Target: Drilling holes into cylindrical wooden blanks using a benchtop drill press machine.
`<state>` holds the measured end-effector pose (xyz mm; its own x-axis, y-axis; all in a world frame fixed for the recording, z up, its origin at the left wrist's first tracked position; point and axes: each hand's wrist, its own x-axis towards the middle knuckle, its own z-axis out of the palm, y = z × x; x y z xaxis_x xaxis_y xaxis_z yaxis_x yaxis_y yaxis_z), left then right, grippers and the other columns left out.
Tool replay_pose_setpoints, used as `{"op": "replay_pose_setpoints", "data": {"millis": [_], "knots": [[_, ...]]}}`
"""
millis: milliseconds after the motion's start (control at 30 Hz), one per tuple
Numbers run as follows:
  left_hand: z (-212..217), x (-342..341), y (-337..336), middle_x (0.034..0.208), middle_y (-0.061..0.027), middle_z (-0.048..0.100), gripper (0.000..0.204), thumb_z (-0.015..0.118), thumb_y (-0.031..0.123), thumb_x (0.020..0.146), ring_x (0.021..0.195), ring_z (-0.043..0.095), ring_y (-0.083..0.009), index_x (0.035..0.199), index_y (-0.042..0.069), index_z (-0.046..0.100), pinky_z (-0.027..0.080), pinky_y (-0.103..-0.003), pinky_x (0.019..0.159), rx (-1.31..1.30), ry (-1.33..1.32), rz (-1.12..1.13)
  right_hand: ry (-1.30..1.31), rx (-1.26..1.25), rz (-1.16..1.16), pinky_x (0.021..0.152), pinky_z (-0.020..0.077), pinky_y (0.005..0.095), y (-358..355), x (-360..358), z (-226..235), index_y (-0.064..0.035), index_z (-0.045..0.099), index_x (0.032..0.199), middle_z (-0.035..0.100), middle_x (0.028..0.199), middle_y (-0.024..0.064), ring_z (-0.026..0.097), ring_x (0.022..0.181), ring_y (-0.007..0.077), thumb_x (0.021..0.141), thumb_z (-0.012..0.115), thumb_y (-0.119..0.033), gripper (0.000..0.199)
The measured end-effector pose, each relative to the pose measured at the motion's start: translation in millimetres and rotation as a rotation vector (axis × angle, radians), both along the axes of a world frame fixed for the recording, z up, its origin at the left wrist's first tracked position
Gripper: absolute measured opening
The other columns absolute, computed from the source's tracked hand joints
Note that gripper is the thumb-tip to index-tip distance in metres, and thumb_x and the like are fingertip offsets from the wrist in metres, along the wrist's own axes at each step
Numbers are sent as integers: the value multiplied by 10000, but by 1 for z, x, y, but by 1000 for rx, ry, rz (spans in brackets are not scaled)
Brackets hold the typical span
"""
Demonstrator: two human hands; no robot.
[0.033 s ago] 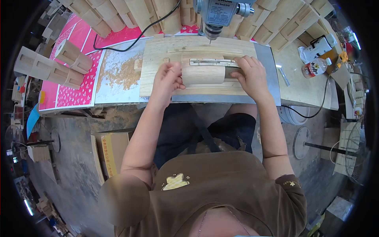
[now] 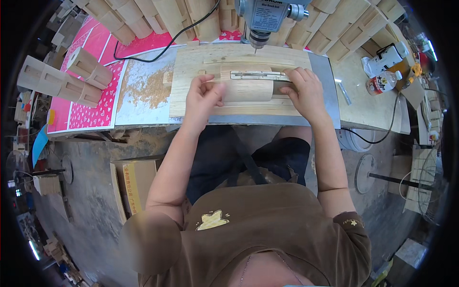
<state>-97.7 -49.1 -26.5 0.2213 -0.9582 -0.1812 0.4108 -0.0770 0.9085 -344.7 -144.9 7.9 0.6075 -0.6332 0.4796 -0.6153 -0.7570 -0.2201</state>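
Note:
A rounded pale wooden block [image 2: 248, 91] lies lengthwise on the wooden board [image 2: 186, 107] in front of me. Along its far side runs a slotted, light metal strip [image 2: 258, 75]; a dark grey part [image 2: 277, 87] shows at its right end. My right hand [image 2: 303, 91] closes over the strip's right end, its thumb by the dark part. At the block's left end is my left hand [image 2: 204, 98], fingers curled and thumb blurred; whatever they pinch is hidden. Beyond the block hangs the bench drill [image 2: 260, 36], its thin bit above the board.
Stacked wooden cylinders [image 2: 205, 21] line the back, and more cylinders [image 2: 60, 81] lie at left. Sawdust [image 2: 148, 83] covers part of the table. A black cable [image 2: 179, 33] loops behind. At right are a drink bottle [image 2: 384, 82] and a marker-like stick [image 2: 344, 93].
My left hand has turned slightly, its thumb shifting a little right toward the block's end. My right hand and the block look unmoved.

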Motion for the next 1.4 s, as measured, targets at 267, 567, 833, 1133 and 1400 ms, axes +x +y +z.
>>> {"op": "replay_pose_setpoints", "data": {"millis": [267, 567, 833, 1133, 1400], "knots": [[-33, -22, -14, 1090, -136, 556, 721, 828, 245, 571, 1041, 501, -302, 1197, 21, 551, 328, -425, 936, -304, -1233, 183, -94, 26, -98, 993, 362, 462, -33, 4, -7, -130, 494, 1239, 620, 991, 88, 556, 994, 292, 639, 764, -93, 659], [-36, 8, -36, 895, -44, 582, 622, 830, 316, 552, 961, 505, -243, 1109, 119, 634, 285, -407, 896, -196, -1441, 253, -219, 67, -106, 1038, 326, 485, -39, 28, -13, -173, 326, 1393, 549, 1208, 138, 494, 1142, 332, 659, 779, -75, 868], [-41, 16, -34, 819, -13, 550, 626, 816, 325, 573, 897, 490, -224, 1146, 147, 634, 274, -397, 863, -218, -1445, 193, -764, -210, 262, 810, 479, 347, -104, -1, 86, -75, 494, 1263, 618, 1069, 88, 555, 1026, 186, 836, 661, -138, 463], [-37, 11, -36, 814, -13, 549, 561, 800, 333, 602, 891, 488, -222, 1101, 132, 642, 279, -391, 836, -218, -1489, 214, -396, -103, -271, 674, 448, 341, -82, 52, 184, 19, 603, 831, 603, 753, 199, 584, 711, 271, 905, 479, -249, 305], [-38, 14, -33, 811, -10, 549, 539, 800, 333, 603, 879, 498, -218, 1077, 129, 645, 282, -394, 823, -202, -1481, 205, -261, -242, -248, 602, 437, 303, 15, 27, 115, 7, 663, 912, 554, 607, 122, 590, 610, 178, 884, 600, -160, 181]]}}
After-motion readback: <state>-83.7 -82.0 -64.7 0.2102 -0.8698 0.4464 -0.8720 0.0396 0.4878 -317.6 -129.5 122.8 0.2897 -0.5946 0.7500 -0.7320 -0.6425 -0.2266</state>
